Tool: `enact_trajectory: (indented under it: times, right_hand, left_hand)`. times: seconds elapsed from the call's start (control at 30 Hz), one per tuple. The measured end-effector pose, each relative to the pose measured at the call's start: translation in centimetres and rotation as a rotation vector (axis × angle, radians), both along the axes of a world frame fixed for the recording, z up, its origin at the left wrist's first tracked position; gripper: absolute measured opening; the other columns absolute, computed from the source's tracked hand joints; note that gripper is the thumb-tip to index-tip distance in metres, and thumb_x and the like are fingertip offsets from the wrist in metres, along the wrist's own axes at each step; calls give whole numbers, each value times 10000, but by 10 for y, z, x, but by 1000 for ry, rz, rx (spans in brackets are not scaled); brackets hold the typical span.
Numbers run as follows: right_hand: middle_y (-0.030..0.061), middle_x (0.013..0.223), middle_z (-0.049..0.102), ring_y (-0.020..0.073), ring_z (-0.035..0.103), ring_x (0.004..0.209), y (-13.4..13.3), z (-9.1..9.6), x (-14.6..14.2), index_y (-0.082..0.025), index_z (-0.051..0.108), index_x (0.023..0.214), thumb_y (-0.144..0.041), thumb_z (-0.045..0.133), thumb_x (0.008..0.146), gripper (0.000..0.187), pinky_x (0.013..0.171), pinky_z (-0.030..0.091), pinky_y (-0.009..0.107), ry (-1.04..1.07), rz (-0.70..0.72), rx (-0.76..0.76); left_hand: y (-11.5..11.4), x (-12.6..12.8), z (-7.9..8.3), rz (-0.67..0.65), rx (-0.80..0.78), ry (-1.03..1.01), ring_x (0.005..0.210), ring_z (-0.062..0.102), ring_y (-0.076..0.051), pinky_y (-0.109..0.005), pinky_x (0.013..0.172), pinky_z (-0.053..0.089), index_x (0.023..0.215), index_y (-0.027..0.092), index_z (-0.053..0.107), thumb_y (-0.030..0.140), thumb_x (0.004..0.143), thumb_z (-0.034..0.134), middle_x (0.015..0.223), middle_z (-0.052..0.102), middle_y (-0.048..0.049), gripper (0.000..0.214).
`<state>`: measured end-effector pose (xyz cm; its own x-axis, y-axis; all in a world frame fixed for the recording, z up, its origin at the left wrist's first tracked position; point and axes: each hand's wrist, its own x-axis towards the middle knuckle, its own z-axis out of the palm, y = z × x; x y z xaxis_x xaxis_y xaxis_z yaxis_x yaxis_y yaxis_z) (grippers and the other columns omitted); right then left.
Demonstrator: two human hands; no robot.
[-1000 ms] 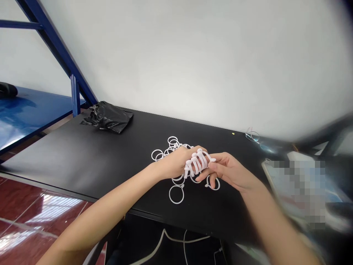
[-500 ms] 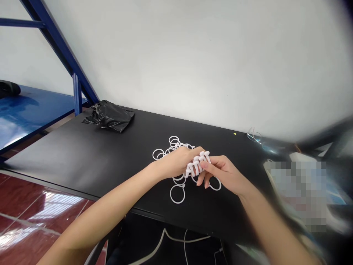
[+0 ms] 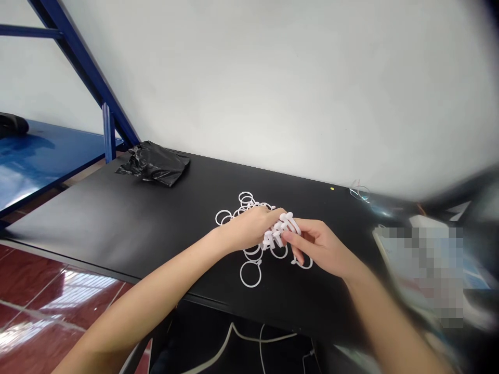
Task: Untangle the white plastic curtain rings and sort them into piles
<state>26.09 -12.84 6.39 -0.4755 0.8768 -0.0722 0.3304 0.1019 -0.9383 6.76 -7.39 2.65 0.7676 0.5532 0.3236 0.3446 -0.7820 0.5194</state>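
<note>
My left hand (image 3: 249,228) is closed round a bunch of white plastic rings (image 3: 279,229) stacked on its fingers, just above the black table (image 3: 117,223). My right hand (image 3: 317,248) meets it from the right, thumb and fingers pinching the end of that bunch. More loose white rings (image 3: 238,208) lie heaped behind my left hand. One single ring (image 3: 250,274) lies in front of it, and another ring (image 3: 303,261) shows under my right fingers.
A crumpled black plastic bag (image 3: 154,163) lies at the table's back left. A blue metal frame and shelf (image 3: 78,67) stand to the left. A small clear ring (image 3: 358,192) rests at the back right. Cables (image 3: 241,337) hang under the table's front edge.
My right hand has slid a little down and left along the bunch, its fingers curling closer to the table. My left hand has hardly moved.
</note>
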Motion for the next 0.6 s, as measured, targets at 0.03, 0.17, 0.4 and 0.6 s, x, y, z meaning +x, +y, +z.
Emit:
enact_trajectory:
  times: [0.03,0.17,0.4,0.6]
  right_hand:
    - [-48,538,489,81,474,447,0,1,1,-171,599,785,-463,520,947,344,477,433,216,-10,-14,3]
    - [-59,536,423,69,400,424,-1,1,-1,-176,555,762,-499,445,969,399,472,479,221,22,-56,-20]
    - [-83,450,311,75,379,352,-12,-13,-16,-196,481,649,-453,435,980,422,401,408,226,251,-80,57]
    - [-55,484,356,68,312,383,-21,-24,-17,-198,440,602,-425,438,982,442,382,290,231,382,-93,138]
  left_hand:
    - [0,0,-1,1,-8,-1,637,519,-157,-260,606,389,867,179,501,165,889,478,725,559,-20,35]
    - [3,2,0,-2,0,-34,688,533,-169,-283,680,432,833,175,494,124,857,453,771,578,-46,70]
    - [-4,3,7,-47,-116,-253,696,555,-139,-260,703,454,847,165,567,244,867,516,799,617,-25,96]
    - [-11,7,13,-7,-386,-286,720,589,-130,-235,672,452,845,151,625,274,928,461,813,651,-18,221]
